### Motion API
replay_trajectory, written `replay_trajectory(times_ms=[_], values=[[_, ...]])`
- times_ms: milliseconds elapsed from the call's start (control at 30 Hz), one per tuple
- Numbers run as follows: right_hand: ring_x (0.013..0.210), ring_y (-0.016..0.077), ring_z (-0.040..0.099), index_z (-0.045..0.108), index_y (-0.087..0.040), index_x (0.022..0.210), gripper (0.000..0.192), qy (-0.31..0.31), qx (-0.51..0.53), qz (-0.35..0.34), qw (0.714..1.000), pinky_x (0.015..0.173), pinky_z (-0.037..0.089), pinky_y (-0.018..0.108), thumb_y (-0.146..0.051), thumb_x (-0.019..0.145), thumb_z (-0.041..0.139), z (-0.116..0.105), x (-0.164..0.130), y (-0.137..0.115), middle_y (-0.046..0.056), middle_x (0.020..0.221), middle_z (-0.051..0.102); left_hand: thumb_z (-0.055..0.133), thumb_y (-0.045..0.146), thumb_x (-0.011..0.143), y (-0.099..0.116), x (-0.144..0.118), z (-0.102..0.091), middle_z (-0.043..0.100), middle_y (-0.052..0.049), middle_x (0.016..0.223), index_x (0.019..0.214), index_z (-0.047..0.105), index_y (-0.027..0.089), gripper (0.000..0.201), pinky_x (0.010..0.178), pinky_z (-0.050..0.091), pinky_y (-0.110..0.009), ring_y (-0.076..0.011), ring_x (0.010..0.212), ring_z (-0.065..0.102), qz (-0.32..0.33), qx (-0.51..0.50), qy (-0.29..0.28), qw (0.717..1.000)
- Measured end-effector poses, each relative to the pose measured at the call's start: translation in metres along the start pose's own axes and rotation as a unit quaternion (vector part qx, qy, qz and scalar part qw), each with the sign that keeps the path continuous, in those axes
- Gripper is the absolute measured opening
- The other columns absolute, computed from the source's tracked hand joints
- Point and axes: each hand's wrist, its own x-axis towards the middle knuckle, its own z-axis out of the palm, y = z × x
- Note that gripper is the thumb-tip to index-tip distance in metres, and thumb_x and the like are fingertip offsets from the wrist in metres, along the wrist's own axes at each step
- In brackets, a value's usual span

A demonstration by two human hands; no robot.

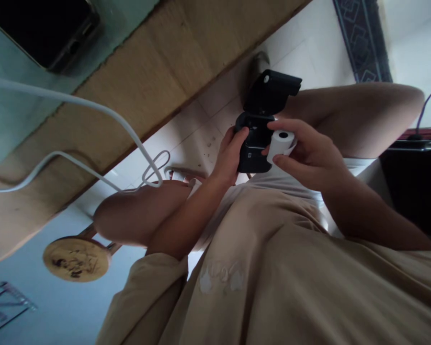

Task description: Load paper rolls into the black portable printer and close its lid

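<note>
You've got a small black printer sitting over your lap, roughly between your knees, with your left hand wrapped around its left side. The thumb and fingers are curled onto the body, so that hand is gripping it, not just resting there. The printer is a chunky matte black box with rounded corners, and its lid is flipped up and tilted back away from you, so the compartment underneath is exposed. There's a small pale label or marking low on the front face, but it's too tiny to read.

Your right hand is holding a white paper roll just at the right edge of the printer's open top. Thumb on one side, fingers curled round the other, so it's a proper pinch grip on the roll. The roll is short and fat with a dark hollow core facing the camera. It looks like it's touching the printer's edge, but honestly the view is blurry there and I can't say for sure whether it's in contact or just beside it.

Around you: a wooden table edge runs diagonally across the upper left, a white cable loops across it and hangs near your left knee, and a round wooden stool stands on the floor at the lower left.
</note>
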Motion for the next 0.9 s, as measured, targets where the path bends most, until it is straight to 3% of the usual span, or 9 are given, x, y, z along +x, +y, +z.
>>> replay_trajectory(times_ms=[133, 200, 333, 467, 600, 767, 900], values=[[0.1, 0.0201, 0.073, 0.062, -0.021, 0.14, 0.056, 0.113, -0.234, -0.126, 0.957, 0.08, 0.066, 0.033, -0.016, 0.084, 0.066, -0.003, 0.015, 0.001, 0.011, 0.119, 0.07, 0.07, 0.037, 0.094, -0.002, -0.001, -0.002, 0.068, 0.001, 0.087, 0.101, 0.065, 0.02, 0.018, 0.073, 0.051, -0.026, -0.0133, 0.079, 0.065, 0.007, 0.016, -0.015, 1.0], [0.107, 0.0224, 0.073, 0.059, -0.02, 0.14, 0.057, 0.121, -0.277, -0.124, 0.945, 0.089, 0.066, 0.037, -0.016, 0.084, 0.066, -0.002, 0.02, 0.005, 0.011, 0.121, 0.072, 0.072, 0.037, 0.093, -0.002, -0.003, -0.004, 0.068, 0.001, 0.088, 0.103, 0.065, 0.021, 0.02, 0.07, 0.052, -0.026, -0.0136, 0.079, 0.065, 0.012, 0.023, -0.026, 0.999], [0.104, 0.0277, 0.076, 0.058, -0.02, 0.13, 0.047, 0.103, -0.333, -0.072, 0.935, 0.085, 0.065, 0.045, -0.024, 0.084, 0.064, 0.003, 0.022, 0.015, 0.01, 0.118, 0.075, 0.079, 0.037, 0.088, -0.002, -0.006, -0.006, 0.068, 0.001, 0.09, 0.105, 0.067, 0.023, 0.025, 0.07, 0.053, -0.025, -0.0125, 0.08, 0.065, 0.02, 0.033, -0.03, 0.999], [0.088, 0.0251, 0.075, 0.065, -0.021, 0.111, 0.028, 0.093, -0.354, -0.054, 0.929, 0.081, 0.06, 0.042, -0.025, 0.084, 0.063, 0.004, 0.021, 0.02, 0.007, 0.107, 0.079, 0.078, 0.034, 0.089, -0.002, -0.005, -0.006, 0.066, 0.002, 0.085, 0.099, 0.067, 0.022, 0.019, 0.064, 0.049, -0.024, -0.0118, 0.075, 0.062, 0.016, 0.039, -0.022, 0.999], [0.097, 0.0232, 0.075, 0.068, -0.021, 0.092, 0.007, 0.09, -0.345, -0.082, 0.931, 0.087, 0.057, 0.039, -0.021, 0.088, 0.062, 0.005, 0.019, 0.019, 0.005, 0.106, 0.08, 0.075, 0.036, 0.09, -0.001, -0.005, -0.006, 0.066, 0.001, 0.086, 0.099, 0.066, 0.022, 0.019, 0.069, 0.05, -0.024, -0.0125, 0.079, 0.062, 0.019, 0.033, -0.027, 0.999], [0.088, 0.0204, 0.072, 0.07, -0.025, 0.088, 0.008, 0.111, -0.305, -0.178, 0.929, 0.083, 0.054, 0.039, -0.022, 0.093, 0.064, 0.008, 0.014, 0.016, 0.001, 0.09, 0.078, 0.087, 0.044, 0.078, -0.001, -0.004, -0.009, 0.068, 0.001, 0.092, 0.104, 0.065, 0.024, 0.039, 0.083, 0.053, -0.028, -0.0148, 0.088, 0.064, 0.026, 0.038, -0.053, 0.998], [0.085, 0.0199, 0.073, 0.069, -0.025, 0.081, 0.025, 0.102, -0.238, -0.187, 0.948, 0.082, 0.057, 0.04, -0.045, 0.095, 0.067, 0.005, 0.01, 0.017, 0.001, 0.085, 0.076, 0.095, 0.037, 0.062, -0.002, -0.002, -0.01, 0.069, 0.001, 0.096, 0.108, 0.061, 0.024, 0.059, 0.093, 0.053, -0.034, -0.0187, 0.095, 0.065, 0.026, 0.051, -0.08, 0.995]])
